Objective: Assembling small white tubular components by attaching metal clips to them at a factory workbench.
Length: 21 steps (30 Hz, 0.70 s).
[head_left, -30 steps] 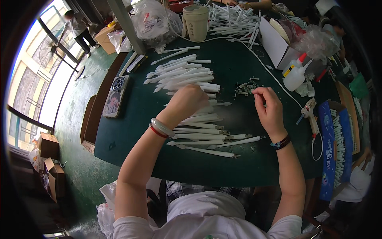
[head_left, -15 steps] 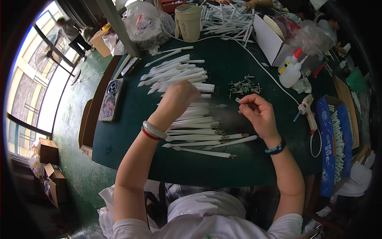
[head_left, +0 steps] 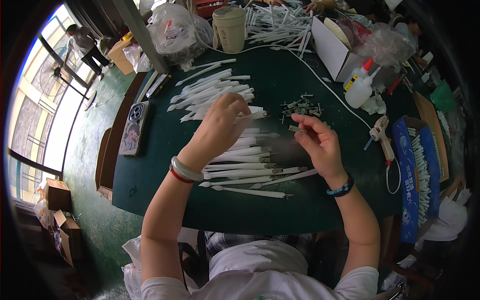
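My left hand (head_left: 225, 117) is closed round a slim white candle-shaped stick (head_left: 254, 115), its end showing past the fingers. Between thumb and fingers, my right hand (head_left: 317, 142) pinches a small flat metal part (head_left: 296, 129). A heap of similar small metal parts (head_left: 301, 106) lies just beyond the right hand. Under and beyond my left hand, several white sticks with pointed, flame-like tips (head_left: 212, 87) lie side by side. Nearer me, a row of such sticks (head_left: 240, 166) has small metal pieces at some right-hand ends.
A phone (head_left: 134, 127) lies at the table's left. A glue gun (head_left: 381, 132), white squeeze bottle (head_left: 359, 92) and blue box of white sticks (head_left: 407, 180) stand right. A lidded cup (head_left: 230, 30) and white carton (head_left: 332, 50) are at the back, where another person's hands touch a stick pile (head_left: 275, 25).
My left hand has drawn slightly nearer, and a white stick now shows at its fingers. The right hand has turned, bringing the metal part into plainer view. The whole view has shifted slightly.
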Motion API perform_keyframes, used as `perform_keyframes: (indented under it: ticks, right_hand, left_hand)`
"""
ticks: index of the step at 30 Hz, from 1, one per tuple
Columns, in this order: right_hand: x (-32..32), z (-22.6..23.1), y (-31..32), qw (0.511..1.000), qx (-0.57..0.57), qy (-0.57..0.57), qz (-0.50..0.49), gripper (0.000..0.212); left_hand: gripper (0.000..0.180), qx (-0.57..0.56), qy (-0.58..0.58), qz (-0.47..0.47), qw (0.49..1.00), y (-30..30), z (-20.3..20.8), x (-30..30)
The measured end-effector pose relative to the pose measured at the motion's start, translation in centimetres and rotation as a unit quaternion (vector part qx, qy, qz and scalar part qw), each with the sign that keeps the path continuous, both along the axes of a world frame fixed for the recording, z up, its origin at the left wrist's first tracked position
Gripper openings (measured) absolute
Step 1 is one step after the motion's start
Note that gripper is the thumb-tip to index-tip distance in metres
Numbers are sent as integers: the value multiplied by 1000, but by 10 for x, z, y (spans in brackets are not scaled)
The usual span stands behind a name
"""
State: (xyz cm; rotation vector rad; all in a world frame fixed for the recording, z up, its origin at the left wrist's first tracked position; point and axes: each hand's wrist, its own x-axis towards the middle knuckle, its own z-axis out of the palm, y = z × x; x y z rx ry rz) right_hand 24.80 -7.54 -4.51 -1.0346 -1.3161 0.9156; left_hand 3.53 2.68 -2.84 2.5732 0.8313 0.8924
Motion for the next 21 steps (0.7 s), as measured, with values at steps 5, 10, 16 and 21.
perform_keyframes:
  ticks: [5,10,16,21]
  right_hand:
    - [-13,12,-5,994,55,-94,6,21]
    - [-26,10,-15,998,15,-7,53,16]
    - [-41,7,-17,976,-15,216,37,22]
    - [-26,15,-15,969,10,245,15,25]
  left_hand:
    - [11,-219,-114,-40,968,-38,20,-2]
    - [13,-299,-69,-88,948,-53,26,7]
    - [16,-343,-135,-89,925,-62,7,8]
    - [24,-367,-128,-79,918,-68,17,1]
